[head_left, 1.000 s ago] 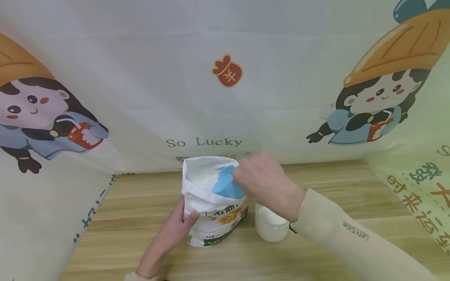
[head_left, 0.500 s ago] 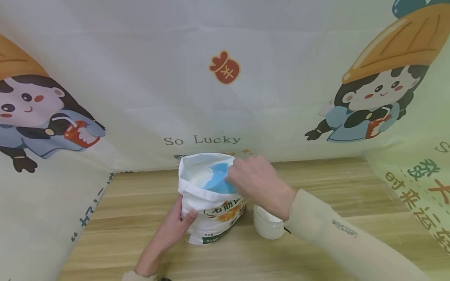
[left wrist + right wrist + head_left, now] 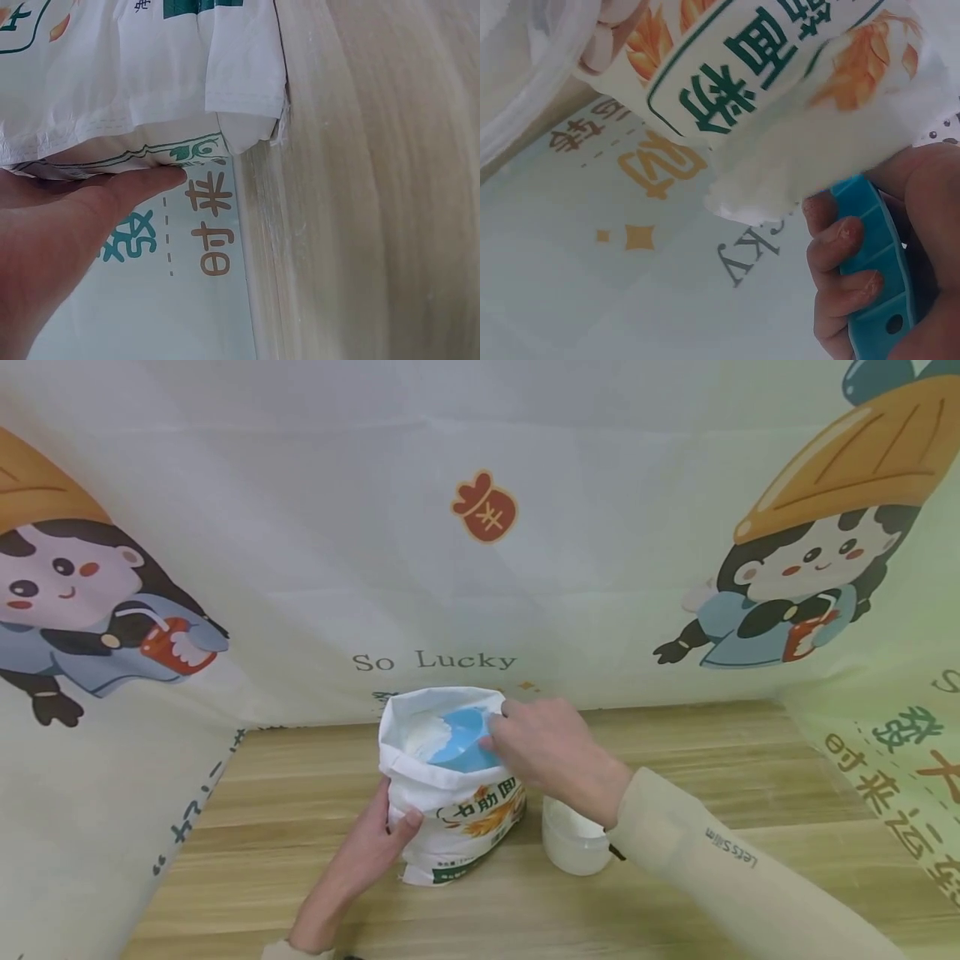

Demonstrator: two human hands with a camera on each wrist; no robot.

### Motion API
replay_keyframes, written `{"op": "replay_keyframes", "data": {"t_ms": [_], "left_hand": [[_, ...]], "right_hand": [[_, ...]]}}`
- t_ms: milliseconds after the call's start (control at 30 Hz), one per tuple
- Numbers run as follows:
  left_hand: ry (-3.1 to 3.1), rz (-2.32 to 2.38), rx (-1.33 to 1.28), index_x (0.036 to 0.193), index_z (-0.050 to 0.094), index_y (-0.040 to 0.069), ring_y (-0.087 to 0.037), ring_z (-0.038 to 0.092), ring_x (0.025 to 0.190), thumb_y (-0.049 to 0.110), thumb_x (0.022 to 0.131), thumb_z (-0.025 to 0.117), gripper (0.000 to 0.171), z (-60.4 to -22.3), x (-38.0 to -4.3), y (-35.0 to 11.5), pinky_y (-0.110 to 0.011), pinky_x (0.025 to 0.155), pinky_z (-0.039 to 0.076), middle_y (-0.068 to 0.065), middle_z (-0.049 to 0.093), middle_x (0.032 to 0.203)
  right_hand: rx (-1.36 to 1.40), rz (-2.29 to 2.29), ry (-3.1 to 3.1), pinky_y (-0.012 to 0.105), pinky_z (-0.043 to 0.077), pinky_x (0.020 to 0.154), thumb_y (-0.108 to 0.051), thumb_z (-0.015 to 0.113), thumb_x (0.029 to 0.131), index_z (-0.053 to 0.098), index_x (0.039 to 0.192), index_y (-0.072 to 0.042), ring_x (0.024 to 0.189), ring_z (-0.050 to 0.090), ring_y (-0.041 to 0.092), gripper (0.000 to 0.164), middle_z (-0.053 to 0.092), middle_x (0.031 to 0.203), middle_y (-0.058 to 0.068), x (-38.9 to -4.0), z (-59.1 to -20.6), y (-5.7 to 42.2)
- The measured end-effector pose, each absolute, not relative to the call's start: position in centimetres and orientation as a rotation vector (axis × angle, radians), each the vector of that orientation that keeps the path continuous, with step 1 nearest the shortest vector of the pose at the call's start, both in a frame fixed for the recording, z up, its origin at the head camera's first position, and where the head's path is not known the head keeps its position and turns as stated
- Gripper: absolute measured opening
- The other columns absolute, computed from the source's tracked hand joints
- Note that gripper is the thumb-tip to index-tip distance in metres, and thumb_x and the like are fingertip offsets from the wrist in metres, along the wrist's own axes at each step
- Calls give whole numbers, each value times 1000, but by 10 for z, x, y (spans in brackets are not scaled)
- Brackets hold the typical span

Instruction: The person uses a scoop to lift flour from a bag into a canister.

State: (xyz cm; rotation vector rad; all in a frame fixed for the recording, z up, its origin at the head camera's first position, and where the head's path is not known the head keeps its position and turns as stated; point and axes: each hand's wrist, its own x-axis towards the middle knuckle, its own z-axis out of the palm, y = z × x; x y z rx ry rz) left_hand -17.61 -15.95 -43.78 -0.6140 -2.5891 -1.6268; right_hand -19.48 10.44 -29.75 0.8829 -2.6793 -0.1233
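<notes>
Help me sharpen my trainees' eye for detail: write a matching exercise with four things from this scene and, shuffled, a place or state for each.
Column one
1. Left hand
2. Right hand
3. Blue scoop
4. Round tub

Column two
A. On the table, to the right of the white bag in the head view
B. Curled round a handle
C. Dipped into the bag's open mouth
D. Holding the bag's side, thumb against its front

Right pairs: 1-D, 2-B, 3-C, 4-A
</notes>
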Motion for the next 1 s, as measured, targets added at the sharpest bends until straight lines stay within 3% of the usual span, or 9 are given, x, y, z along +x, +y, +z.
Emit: {"op": "replay_keyframes", "data": {"t_ms": [233,667,833,1000], "left_hand": [[-2583,-1610,-609,153,34,7,-40,57,125,78,94,46,93,-438,-177,-158,-59,100,48,-23,59,135],[-2610,-1616,-570,158,26,7,-41,54,130,77,94,46,97,-438,-175,-158,-63,104,44,-24,54,142],[-2628,-1609,-550,159,24,5,-43,53,131,79,93,45,102,-438,-175,-157,-64,105,43,-25,53,143],[-2624,-1603,-558,159,24,4,-43,54,129,79,93,44,102,-438,-174,-158,-64,104,44,-26,54,142]], "right_hand": [[841,28,-2645,32,42,45,-36,68,102,68,86,-11,54,47,18,30,57,73,1,-198,-306,108],[835,80,-2588,28,36,44,-36,66,103,70,91,-12,55,47,15,27,54,72,-2,-198,-308,112],[850,142,-2557,27,39,44,-35,69,101,75,99,-12,63,59,15,24,64,80,-2,-195,-306,118],[878,229,-2514,24,38,45,-32,73,98,75,92,-14,62,57,12,19,65,81,-4,-192,-306,128]]}}
